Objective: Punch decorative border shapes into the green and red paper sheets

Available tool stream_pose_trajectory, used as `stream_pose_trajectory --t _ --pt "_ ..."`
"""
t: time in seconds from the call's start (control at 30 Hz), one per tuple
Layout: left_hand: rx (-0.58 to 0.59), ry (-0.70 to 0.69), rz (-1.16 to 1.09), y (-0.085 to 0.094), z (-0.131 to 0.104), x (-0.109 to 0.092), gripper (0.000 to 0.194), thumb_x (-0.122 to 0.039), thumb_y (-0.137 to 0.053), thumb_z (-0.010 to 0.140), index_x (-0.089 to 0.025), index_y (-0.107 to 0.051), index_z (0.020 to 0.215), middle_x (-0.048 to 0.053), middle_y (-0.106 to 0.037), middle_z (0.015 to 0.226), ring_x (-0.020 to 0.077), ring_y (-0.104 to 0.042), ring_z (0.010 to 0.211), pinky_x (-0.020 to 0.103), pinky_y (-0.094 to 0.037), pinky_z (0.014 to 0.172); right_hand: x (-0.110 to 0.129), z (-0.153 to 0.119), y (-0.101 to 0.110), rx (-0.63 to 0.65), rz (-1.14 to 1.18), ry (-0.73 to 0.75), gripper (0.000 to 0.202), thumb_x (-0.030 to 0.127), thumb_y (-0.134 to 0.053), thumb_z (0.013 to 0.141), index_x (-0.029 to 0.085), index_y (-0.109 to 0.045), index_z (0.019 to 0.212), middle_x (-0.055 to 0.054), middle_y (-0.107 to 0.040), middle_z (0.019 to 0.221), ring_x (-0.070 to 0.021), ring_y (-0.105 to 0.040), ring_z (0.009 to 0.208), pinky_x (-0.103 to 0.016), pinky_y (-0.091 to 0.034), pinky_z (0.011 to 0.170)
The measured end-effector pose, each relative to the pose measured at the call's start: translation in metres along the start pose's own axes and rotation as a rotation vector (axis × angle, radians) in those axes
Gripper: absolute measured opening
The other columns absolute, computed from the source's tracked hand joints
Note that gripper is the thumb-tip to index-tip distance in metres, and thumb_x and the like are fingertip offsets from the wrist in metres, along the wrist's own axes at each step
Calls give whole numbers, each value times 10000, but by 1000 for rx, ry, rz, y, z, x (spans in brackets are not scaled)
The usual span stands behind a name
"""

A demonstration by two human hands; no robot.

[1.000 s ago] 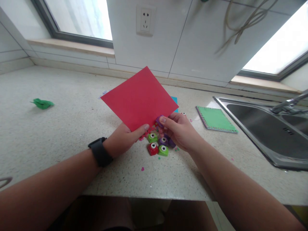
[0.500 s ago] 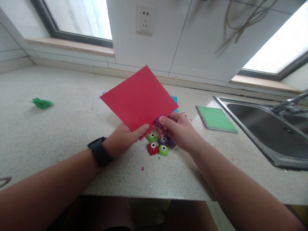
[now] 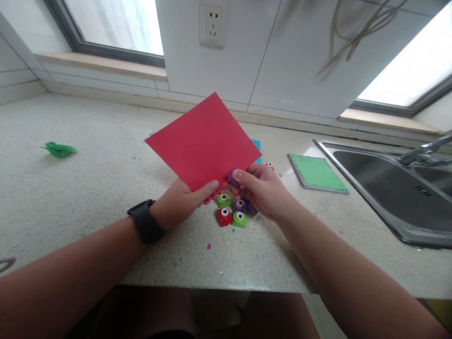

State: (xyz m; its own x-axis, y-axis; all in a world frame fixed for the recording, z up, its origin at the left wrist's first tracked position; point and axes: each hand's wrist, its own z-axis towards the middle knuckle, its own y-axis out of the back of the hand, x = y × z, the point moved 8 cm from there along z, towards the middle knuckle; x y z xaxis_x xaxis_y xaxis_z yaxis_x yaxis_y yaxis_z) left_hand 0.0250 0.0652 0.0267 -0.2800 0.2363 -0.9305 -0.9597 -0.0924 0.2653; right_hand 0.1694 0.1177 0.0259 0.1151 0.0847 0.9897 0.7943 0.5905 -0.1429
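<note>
A sheet of red paper (image 3: 205,141) is held up at a slant above the counter, one corner pointing to the wall. My left hand (image 3: 181,200) grips its lower left edge, thumb on top. At the paper's lower right edge, my right hand (image 3: 263,188) pinches a purple craft punch (image 3: 233,177), its thumb pressed on it. Whether the punch's jaw is around the edge I cannot tell. Below lie a green punch (image 3: 223,200), a red punch (image 3: 224,217), another green punch (image 3: 239,219) and a purple punch (image 3: 239,205). Red paper bits (image 3: 211,197) are scattered beside them.
A stack of green paper (image 3: 319,173) with punched edges lies right, beside the steel sink (image 3: 374,188). Blue paper (image 3: 257,147) shows behind the red sheet. A crumpled green piece (image 3: 60,149) lies far left. The wall carries a socket (image 3: 213,26) and a hanging cord (image 3: 363,35).
The view has shifted very slightly. Both hands, the red paper and the purple punch keep practically the same places.
</note>
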Motion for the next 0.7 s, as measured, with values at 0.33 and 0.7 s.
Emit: stream_pose_trajectory --t 0.33,0.7 --pt "-5 13 -10 0 -1 1 201 -410 -639 903 -226 -719 913 34 -732 732 247 -717 944 363 -592 819 -1 0 0 -2 -8 -3 327 462 -805 801 168 -663 811 6 -642 677 -99 -572 539 -228 -466 501" --pt "1 -4 -16 -1 0 -1 232 -413 -640 908 -234 -722 1030 61 -782 914 258 -703 1044 416 -568 948 -1 0 0 -2 -19 -1 340 479 -797 797 174 -648 795 9 -633 671 -100 -564 533 -231 -463 495"
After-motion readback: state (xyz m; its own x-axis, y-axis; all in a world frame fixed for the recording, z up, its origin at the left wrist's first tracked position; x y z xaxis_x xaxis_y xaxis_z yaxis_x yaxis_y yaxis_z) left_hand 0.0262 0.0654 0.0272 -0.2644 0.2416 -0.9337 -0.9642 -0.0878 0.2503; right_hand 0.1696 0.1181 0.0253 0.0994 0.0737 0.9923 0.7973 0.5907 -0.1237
